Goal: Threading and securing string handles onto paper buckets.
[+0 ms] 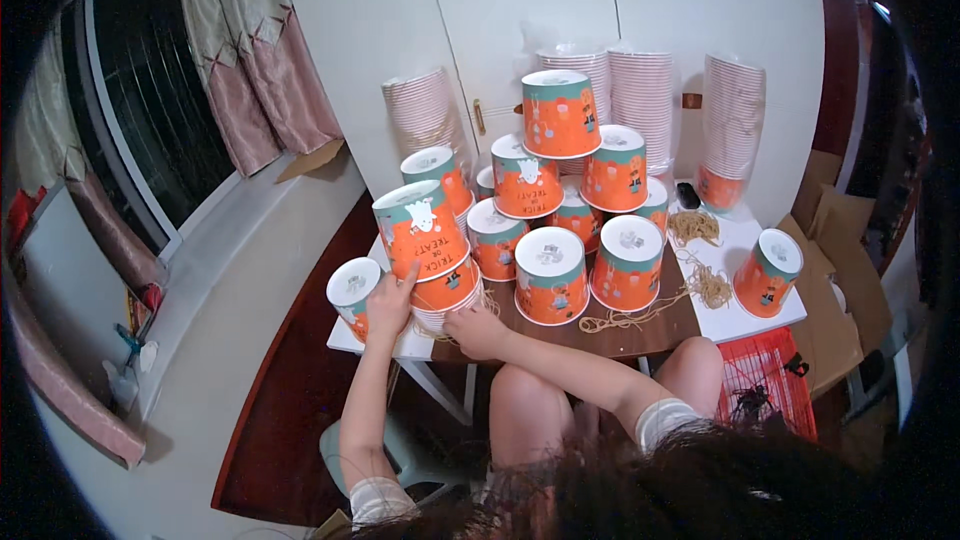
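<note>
In front of me at the table's left stands a stack of upside-down orange-and-green paper buckets (418, 230), with the white rims of several nested ones below. My left hand (388, 308) is closed against the stack's left side, one finger lying up its printed front. My right hand (478, 331) is closed in a pinch at the lower rims, on a thin tan cord (487, 302) that runs by the stack; its fingertips are partly hidden. Another upturned bucket (354, 285) stands left of my left hand. To the right stand two more, a near bucket (549, 275) and its neighbour (627, 265).
Behind them, upturned buckets form a pyramid topped by one bucket (561, 115). Tall plastic-wrapped bucket stacks (640, 110) line the back wall. Tan cord bundles (692, 229) lie on the right, near a lone bucket (768, 273). A red crate (765, 380) sits below the table.
</note>
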